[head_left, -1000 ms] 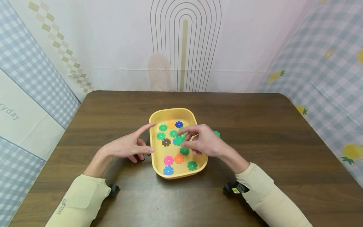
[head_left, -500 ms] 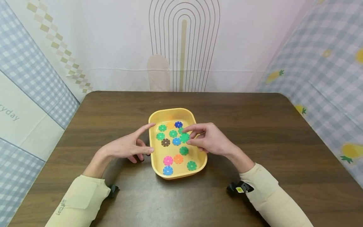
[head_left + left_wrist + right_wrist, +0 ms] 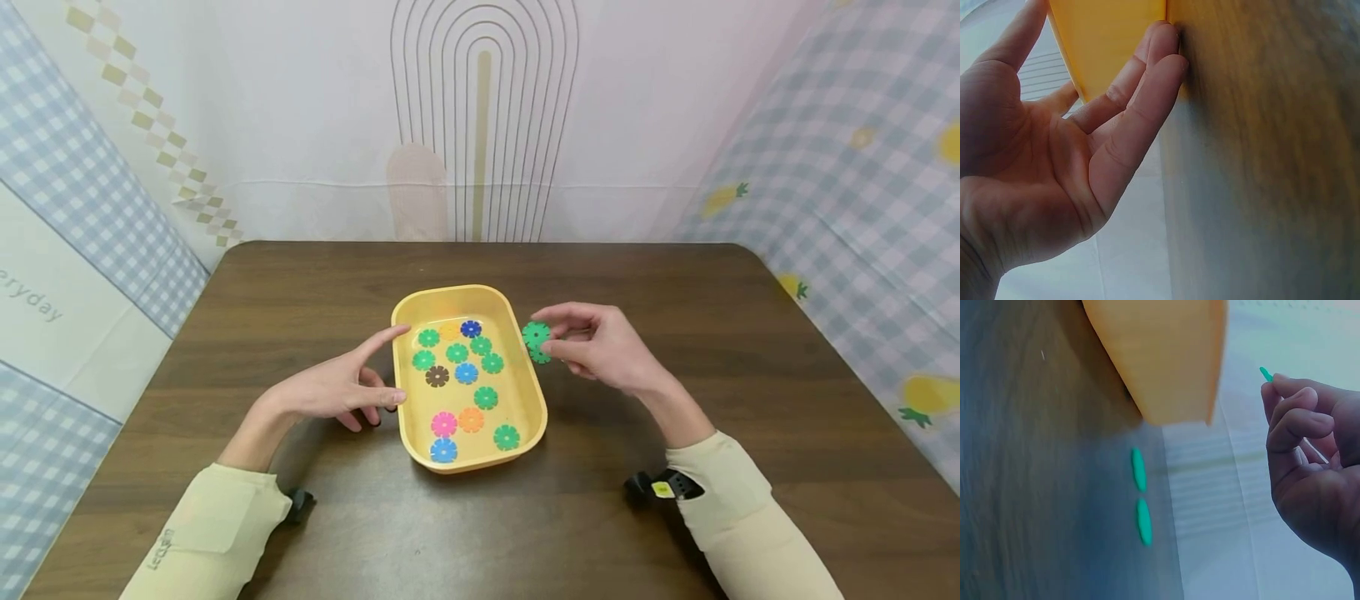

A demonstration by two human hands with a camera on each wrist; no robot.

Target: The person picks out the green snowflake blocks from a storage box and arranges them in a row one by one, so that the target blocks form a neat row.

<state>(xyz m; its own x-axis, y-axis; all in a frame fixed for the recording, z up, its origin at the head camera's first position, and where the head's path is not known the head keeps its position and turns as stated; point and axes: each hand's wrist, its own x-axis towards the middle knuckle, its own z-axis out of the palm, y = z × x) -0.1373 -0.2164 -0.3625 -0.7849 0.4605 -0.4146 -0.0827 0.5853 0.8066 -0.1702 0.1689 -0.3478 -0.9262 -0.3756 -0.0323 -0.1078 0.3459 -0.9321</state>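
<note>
My right hand (image 3: pixel 611 346) pinches a green snowflake-shaped plastic disc (image 3: pixel 536 335) between thumb and forefinger, just past the right rim of a yellow tray (image 3: pixel 531 392). In the right wrist view the held disc (image 3: pixel 1265 374) shows edge-on at the fingertips. Two more green discs (image 3: pixel 1139 469) lie on the table there; the hand partly covers them in the head view. My left hand (image 3: pixel 337 383) rests at the tray's left side, thumb and forefinger spread against the rim. Its other fingers (image 3: pixel 1141 119) reach toward the tray's outer wall in the left wrist view.
Inside the tray lie several notched discs, among them a pink disc (image 3: pixel 444 424), a brown disc (image 3: pixel 437 376), an orange disc (image 3: pixel 471 419) and a dark blue disc (image 3: pixel 471 328). The brown wooden table (image 3: pixel 675 317) meets a patterned cloth backdrop (image 3: pixel 315 125).
My right hand has lifted a green disc out of the tray and carried it rightward over the rim. The left hand and the tray have stayed in place.
</note>
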